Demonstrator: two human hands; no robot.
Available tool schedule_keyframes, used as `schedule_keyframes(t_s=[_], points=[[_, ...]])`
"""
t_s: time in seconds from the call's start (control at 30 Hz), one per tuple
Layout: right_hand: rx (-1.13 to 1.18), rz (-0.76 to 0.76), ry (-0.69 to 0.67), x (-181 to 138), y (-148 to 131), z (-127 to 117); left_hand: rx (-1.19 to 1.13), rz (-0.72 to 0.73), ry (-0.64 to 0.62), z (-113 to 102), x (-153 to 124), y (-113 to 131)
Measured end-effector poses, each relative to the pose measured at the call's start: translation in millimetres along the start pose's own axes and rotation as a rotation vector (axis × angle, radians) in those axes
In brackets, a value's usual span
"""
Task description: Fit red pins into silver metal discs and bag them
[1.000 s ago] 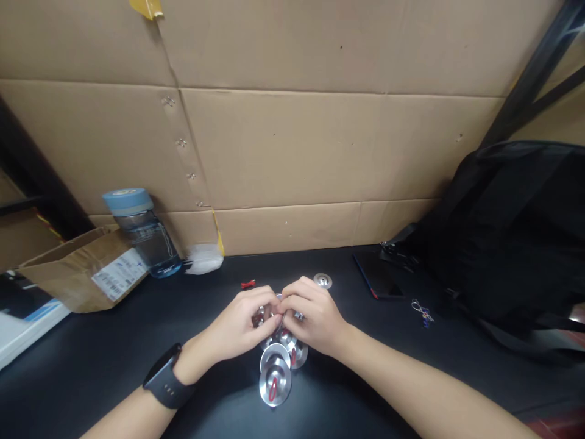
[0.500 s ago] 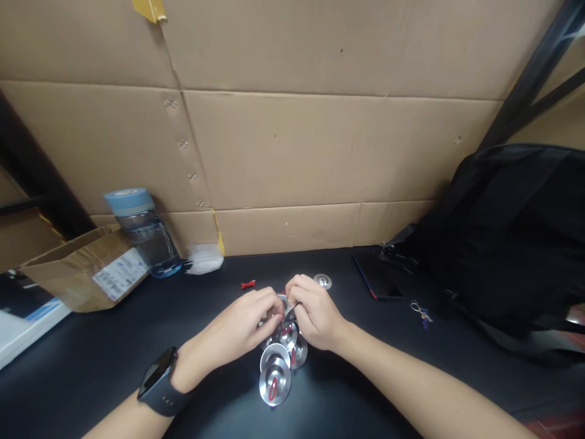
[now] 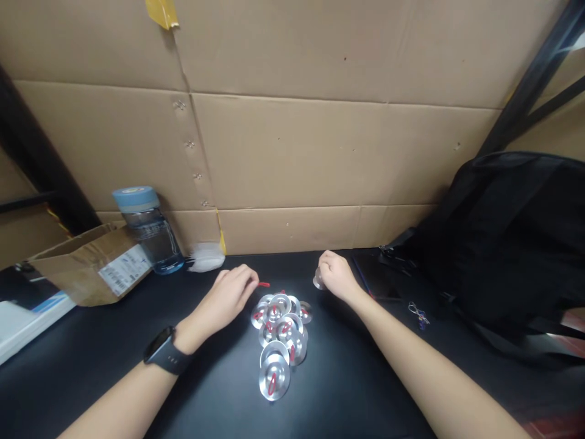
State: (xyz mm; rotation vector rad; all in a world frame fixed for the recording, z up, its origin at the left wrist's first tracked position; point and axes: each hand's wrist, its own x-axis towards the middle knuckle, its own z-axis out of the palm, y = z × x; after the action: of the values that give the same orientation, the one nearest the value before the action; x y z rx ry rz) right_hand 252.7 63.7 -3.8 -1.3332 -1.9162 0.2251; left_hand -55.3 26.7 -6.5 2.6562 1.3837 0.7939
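Observation:
Several silver finger cymbals (image 3: 274,375), domed discs with red cord loops, lie in an overlapping cluster on the black table. Beyond the cluster's left side, my left hand (image 3: 232,291) pinches a red cord loop (image 3: 264,284), whose end sticks out past the fingertips. My right hand (image 3: 336,274) is closed on a lone finger cymbal (image 3: 317,279) beyond the cluster to the right. Most of that disc is hidden behind the fingers, and its rim shows at their left. A dark watch (image 3: 167,350) sits on my left wrist.
A cardboard wall stands behind the black table (image 3: 219,396). At left are an open brown box (image 3: 86,268), a blue-lidded bottle (image 3: 153,228) and a white plastic bundle (image 3: 205,256). A phone-like dark slab (image 3: 377,277), a small tangled cord (image 3: 419,316) and a black backpack (image 3: 516,238) are at right.
My hands have parted from above the cluster. The left moved left and back to the red cord loop; the right moved right and back onto the lone finger cymbal. One more cymbal lies atop the cluster.

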Motion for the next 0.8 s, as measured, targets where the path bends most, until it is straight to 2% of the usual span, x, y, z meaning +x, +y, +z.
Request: schedule_keyframes(t_s=[0.17,0.33,0.6,0.7,0.8], points=[[-0.278,0.163,-0.208,10,31,4,0.102,-0.175,0.023,8,-1,-35],[-0.298,0.151,-0.205,9,38,10,0.076,-0.212,0.005,14,-2,-47],[-0.276,0.110,-0.214,6,43,10,0.030,-0.221,-0.035,16,-1,-49],[-0.235,0.060,-0.164,5,33,9,0.021,-0.230,-0.039,16,-1,-49],[-0.063,-0.135,-0.176,-1,9,6,0.019,-0.240,-0.054,16,-1,-47]])
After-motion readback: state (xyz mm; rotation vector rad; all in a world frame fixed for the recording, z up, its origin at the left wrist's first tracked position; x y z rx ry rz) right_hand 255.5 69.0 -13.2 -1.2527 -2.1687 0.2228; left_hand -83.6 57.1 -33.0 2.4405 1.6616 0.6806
